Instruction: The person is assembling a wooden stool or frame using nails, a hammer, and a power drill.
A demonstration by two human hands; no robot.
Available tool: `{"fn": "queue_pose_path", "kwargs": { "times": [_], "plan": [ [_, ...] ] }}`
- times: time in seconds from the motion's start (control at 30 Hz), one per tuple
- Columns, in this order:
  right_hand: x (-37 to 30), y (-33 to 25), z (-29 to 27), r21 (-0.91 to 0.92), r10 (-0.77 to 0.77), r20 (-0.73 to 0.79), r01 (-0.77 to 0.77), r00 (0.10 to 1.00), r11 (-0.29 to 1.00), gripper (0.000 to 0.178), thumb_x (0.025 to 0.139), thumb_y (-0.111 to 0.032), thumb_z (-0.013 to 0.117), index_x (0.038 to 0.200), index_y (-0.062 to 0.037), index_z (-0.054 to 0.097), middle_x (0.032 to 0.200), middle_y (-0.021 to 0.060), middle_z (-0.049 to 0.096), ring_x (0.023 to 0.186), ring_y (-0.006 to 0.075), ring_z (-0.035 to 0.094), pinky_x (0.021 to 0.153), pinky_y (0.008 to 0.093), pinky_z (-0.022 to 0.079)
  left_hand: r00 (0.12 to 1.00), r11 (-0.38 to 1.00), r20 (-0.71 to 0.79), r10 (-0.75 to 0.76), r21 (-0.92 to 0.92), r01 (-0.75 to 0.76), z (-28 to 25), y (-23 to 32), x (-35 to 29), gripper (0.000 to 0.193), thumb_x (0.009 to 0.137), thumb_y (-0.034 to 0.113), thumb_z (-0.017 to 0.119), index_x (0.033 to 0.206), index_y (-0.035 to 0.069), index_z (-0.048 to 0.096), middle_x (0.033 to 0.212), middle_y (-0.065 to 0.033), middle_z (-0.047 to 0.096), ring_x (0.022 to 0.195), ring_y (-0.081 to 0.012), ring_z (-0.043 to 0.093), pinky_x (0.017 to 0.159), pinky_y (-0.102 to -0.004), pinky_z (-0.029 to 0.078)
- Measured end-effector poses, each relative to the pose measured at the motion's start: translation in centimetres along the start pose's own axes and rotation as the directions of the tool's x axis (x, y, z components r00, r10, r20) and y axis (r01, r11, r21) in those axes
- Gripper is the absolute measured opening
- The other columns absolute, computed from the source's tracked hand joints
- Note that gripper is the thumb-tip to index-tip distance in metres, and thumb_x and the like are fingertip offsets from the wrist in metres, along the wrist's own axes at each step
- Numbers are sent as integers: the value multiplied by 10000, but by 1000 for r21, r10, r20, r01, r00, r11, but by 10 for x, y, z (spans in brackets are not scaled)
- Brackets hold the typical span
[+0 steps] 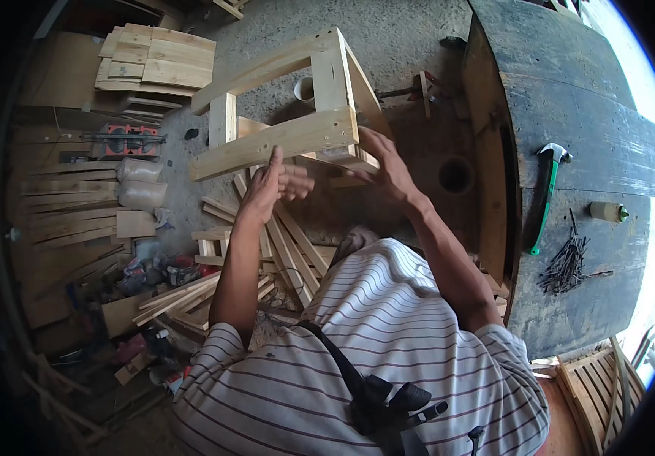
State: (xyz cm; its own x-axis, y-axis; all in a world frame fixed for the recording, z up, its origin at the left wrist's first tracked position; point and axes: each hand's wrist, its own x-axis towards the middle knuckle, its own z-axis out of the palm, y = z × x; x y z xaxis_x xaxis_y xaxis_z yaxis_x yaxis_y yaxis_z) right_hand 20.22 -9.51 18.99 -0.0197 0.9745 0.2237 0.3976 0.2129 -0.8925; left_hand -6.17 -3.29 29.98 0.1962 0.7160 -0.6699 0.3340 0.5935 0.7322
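A pale wooden frame [274,144] of nailed boards stands tilted in front of me, with a long rail across its near side. My left hand [273,187] is at the rail's lower edge, thumb pointing up and fingers stretched to the right, holding nothing. At the frame's right corner is my right hand [390,171], its fingers apart and loosely curved around the corner. Whether those fingertips touch the wood I cannot tell. A white cup-like container [304,89] shows through the frame's opening.
To the right, a dark worktable [571,99] carries a green-handled claw hammer [548,194], a small bottle [607,212] and a pile of nails [565,264]. Wooden strips [289,243] lie below the frame. Stacked boards [162,57] and filled plastic bags [141,182] are at the left.
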Motion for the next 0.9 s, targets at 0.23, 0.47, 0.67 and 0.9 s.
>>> {"fn": "queue_pose_path", "kwargs": {
  "times": [0.23, 0.47, 0.67, 0.9],
  "plan": [
    [27, 1, 9, 55, 82, 228, -97, 970, 994, 425, 891, -296, 725, 1254, -85, 657, 1079, 168, 717, 1001, 369, 676, 871, 434, 511, 616, 258, 224, 755, 762, -594, 21, 46, 17, 831, 733, 462, 869, 1273, -56, 508, 1209, -166, 622, 1154, -310, 612, 988, -402, 504],
    [28, -5, 3, -4, 225, 219, -229, 950, 973, 422, 887, -428, 713, 1214, -163, 691, 1096, 169, 714, 1044, 403, 654, 890, 472, 504, 712, 39, 402, 576, 856, -515, 32, 57, 56, 865, 631, 532, 899, 1184, -11, 514, 1112, -250, 642, 1090, -434, 624, 947, -490, 489],
    [27, -2, 2, -213, 226, 167, -188, 960, 959, 454, 852, -471, 744, 1152, -135, 692, 1042, 160, 709, 1011, 399, 654, 859, 469, 510, 577, 30, 481, 660, 751, -660, 13, 44, 65, 791, 680, 571, 860, 1105, -14, 539, 1000, -241, 675, 940, -421, 680, 799, -481, 543],
    [22, -10, 4, -158, 268, 141, -245, 953, 957, 448, 815, -421, 789, 1023, -52, 647, 964, 158, 660, 932, 375, 633, 810, 449, 500, 592, 1, 478, 649, 778, -629, 15, 33, 65, 714, 700, 509, 852, 1106, 10, 543, 973, -210, 690, 908, -386, 692, 782, -466, 545]
  ]
}}
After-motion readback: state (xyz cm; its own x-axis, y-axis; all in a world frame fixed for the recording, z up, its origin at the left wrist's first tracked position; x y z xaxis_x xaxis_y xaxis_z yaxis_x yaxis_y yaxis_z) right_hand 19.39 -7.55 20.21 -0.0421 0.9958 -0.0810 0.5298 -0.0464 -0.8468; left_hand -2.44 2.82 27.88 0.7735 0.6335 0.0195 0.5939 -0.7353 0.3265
